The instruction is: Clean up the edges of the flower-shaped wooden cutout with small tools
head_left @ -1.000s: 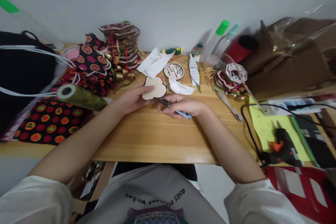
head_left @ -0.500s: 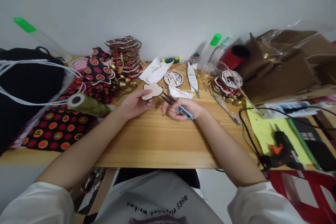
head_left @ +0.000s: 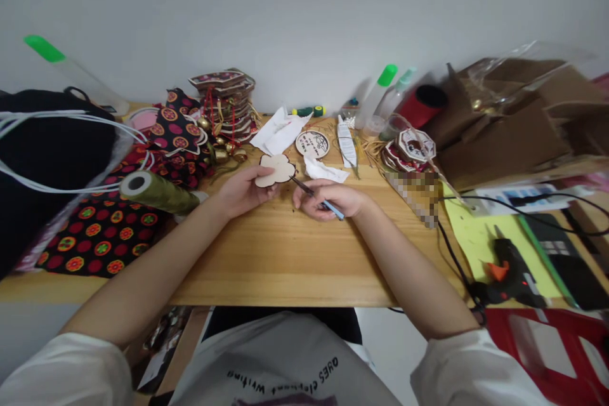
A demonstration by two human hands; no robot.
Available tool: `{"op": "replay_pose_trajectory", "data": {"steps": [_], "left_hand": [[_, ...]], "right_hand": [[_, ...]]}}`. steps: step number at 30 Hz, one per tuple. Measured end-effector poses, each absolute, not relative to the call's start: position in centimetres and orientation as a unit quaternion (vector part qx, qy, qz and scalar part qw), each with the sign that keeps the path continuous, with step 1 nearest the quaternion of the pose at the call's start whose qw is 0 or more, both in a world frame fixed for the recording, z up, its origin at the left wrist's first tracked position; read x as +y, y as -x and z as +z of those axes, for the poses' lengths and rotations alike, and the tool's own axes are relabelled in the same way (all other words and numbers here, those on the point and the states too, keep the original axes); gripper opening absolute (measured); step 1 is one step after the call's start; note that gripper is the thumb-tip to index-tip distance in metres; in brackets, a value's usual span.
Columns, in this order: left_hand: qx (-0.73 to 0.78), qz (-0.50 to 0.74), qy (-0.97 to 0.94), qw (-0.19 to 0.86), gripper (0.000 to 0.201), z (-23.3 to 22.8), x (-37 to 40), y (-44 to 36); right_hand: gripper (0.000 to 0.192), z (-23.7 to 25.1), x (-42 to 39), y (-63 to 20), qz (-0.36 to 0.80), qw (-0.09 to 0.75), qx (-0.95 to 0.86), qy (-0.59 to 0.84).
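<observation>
In the head view, a pale flower-shaped piece [head_left: 278,174] is gripped at its left side between the thumb and fingers of the left hand [head_left: 243,191], above the middle of the wooden table [head_left: 285,266]. Scissors [head_left: 303,187] with blue handles are held in the closed fingers of the right hand [head_left: 328,198]; their tips are brought to the piece's right edge, though contact cannot be told. A crumpled paper [head_left: 326,170] and a printed disc [head_left: 313,144] are seen just beyond. A green thread cone [head_left: 162,195] is placed left, a glue gun [head_left: 511,273] near right.
</observation>
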State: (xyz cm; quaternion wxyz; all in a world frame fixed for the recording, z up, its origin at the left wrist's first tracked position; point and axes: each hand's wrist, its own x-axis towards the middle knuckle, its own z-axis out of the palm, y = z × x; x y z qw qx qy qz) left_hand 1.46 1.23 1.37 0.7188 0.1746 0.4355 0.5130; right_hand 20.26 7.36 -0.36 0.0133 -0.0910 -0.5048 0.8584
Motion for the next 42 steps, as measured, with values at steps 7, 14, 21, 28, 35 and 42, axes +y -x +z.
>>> {"op": "replay_pose_trajectory", "data": {"steps": [7,14,21,28,35,42], "left_hand": [[0.439,0.507,-0.202,0.714,0.014,1.16,1.2,-1.44],[0.435,0.498,-0.259,0.704,0.015,0.91,1.03,-1.53],[0.424,0.5,-0.28,0.701,0.014,0.99,0.91,-1.44],[0.414,0.496,-0.296,0.704,0.018,0.71,0.94,-1.38],[0.41,0.499,-0.303,0.701,0.037,0.46,0.97,-1.3],[0.425,0.497,-0.299,0.695,0.057,0.72,0.85,-1.26]], "right_hand": [[0.016,-0.45,7.48,-20.36,0.867,0.015,-0.493,0.076],[0.015,-0.44,7.49,-20.29,0.872,0.014,-0.485,0.069],[0.014,-0.56,7.55,-20.25,0.876,0.024,-0.478,0.066],[0.015,-0.45,7.41,-20.24,0.87,0.026,-0.486,0.082],[0.016,-0.35,7.37,-20.21,0.865,0.02,-0.493,0.096],[0.017,-0.18,7.57,-20.25,0.875,0.003,-0.473,0.106]]}}
